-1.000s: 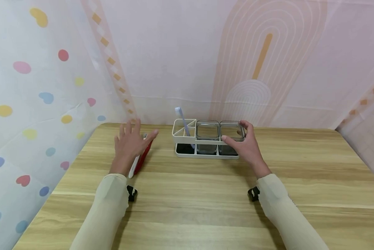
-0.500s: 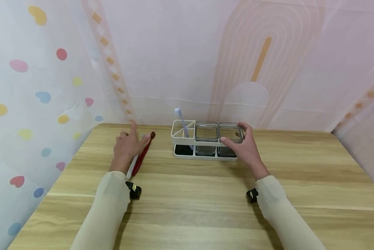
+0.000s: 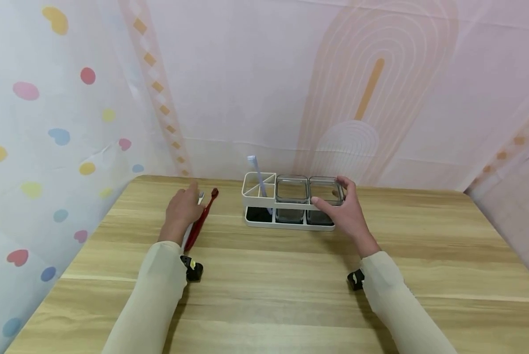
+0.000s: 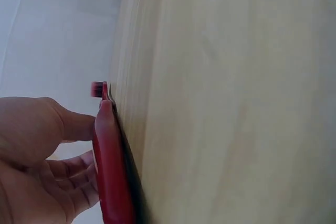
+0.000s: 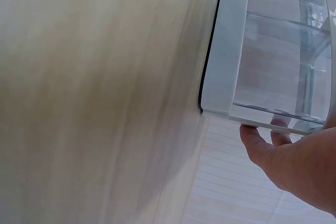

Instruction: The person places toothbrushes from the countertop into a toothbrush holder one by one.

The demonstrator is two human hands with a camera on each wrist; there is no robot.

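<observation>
Bright even light, soft shadows, head view bowed at edges, wrist views blurry close-up.

Head view high, facing forward-down over table (image 3: 264, 295); wrist views close, sideways along same tabletop.

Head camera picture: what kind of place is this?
Probably a staged indoor tabletop set: a wooden table walled by patterned curtains, with a bathroom-style toothbrush holder on it.

Both arms stretched forward over the table (image 3: 291, 295).
Left hand (image 3: 182, 209) lowered palm-down, fingers curled; right hand (image 3: 341, 209) raised, thumb and fingers spread in a pinch.
</observation>
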